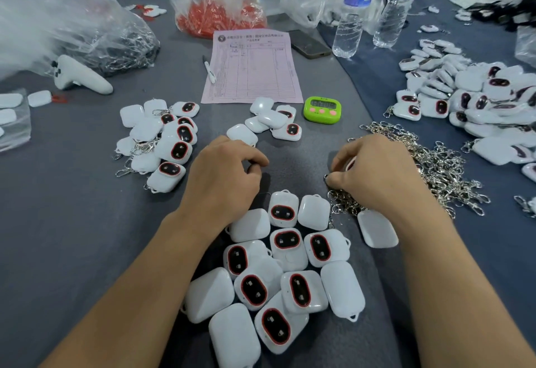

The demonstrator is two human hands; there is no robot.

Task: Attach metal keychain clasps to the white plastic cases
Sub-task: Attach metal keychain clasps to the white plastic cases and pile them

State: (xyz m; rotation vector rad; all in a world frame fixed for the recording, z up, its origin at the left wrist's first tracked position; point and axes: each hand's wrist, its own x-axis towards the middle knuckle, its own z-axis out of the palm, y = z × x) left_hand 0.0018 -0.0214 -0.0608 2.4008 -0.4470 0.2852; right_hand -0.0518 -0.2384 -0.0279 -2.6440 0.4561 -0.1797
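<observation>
Resting palms-down on table (72,208): left hand (229,171) curled, hold unclear; right hand (375,171) curled, pinching clasp (327,177).

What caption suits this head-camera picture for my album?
Left hand curled, right hand gripping a white case, beside more cases and a heap of metal clasps.
</observation>
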